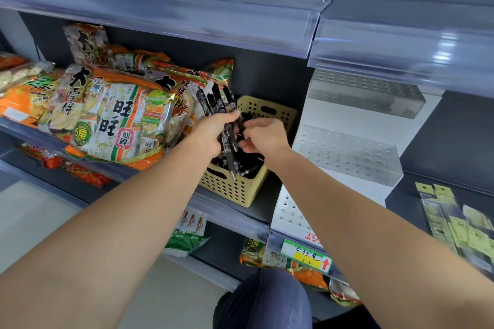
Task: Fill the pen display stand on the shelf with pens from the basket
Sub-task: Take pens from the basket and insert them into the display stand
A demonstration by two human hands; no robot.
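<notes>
Toward the left end of the middle shelf (pixel 240 203), orange and white snack bags (pixel 112 115) lie heaped and overlapping, the front ones leaning out over the shelf's front edge. Just right of them the left hand (pixel 211 133) is closed in a fist round a bundle of black pens (pixel 222 109), their clip ends fanned upward against the bags and their tips pointing down. Directly below the bundle a yellow perforated basket (pixel 235 187) stands at the front edge of the shelf, with more black pens lying in it. The right hand (pixel 263 136) sits over the basket, just right of the bundle, its fingers curled and its fingertips meeting at the lower part of the pens; it appears to pinch one of them, though the blur there makes the grip hard to read. Both forearms reach in from the lower corners of the view, and a knee in dark cloth (pixel 267 299) shows between them at the bottom.

Right of the basket and just beside it, the pen display stand (pixel 344 152) rests on the shelf: clear stepped tiers drilled with rows of holes, on a white base. Under its front edge a green and yellow price tag (pixel 307 259) with a red arrow is clipped to the rail. At the far right end, flat yellow-green packets (pixel 454 222) lie on the dark shelf.
</notes>
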